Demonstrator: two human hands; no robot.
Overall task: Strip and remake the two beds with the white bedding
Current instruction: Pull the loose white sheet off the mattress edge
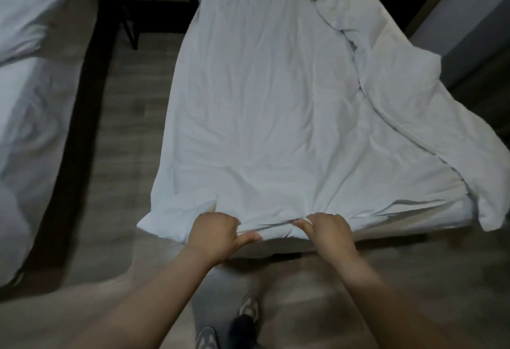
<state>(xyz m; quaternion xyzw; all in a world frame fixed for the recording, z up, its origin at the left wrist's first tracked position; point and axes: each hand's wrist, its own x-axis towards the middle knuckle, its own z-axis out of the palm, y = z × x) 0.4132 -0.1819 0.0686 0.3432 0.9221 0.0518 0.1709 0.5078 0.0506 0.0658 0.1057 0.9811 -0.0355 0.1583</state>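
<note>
both hands, left hand (214, 234) and right hand (328, 228), grip the foot edge of the creased white cotton sheet (270, 105). an uneven tug could skew it toward the rumpled white duvet (414, 105).

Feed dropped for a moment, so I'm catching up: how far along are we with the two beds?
Done: the sheet lies spread out lengthwise, though wrinkled. In hand: the left hand and right hand grip its foot edge. Left: the duvet is bunched along the sheet's right side and hangs off the foot corner, so it needs spreading. The left bed looks rumpled, but it is too blurred to judge.
</note>
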